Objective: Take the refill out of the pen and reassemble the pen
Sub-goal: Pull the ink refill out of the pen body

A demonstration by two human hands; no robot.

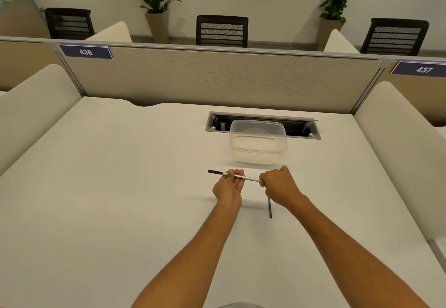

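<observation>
A slim white pen [251,178] with a dark cap end pointing left is held level above the white desk [120,199]. My left hand [229,185] is palm up, its fingers curled round the middle of the barrel. My right hand [277,185] is closed over the pen's right end, which is hidden inside the fist. A thin dark stick, perhaps the refill [269,208], lies on the desk just below my right hand, its upper end hidden by the hand.
A clear plastic container [259,142] stands just beyond my hands, in front of a recessed cable tray [263,124]. A fabric partition [217,78] closes the back of the desk, with padded side dividers [36,105] left and right.
</observation>
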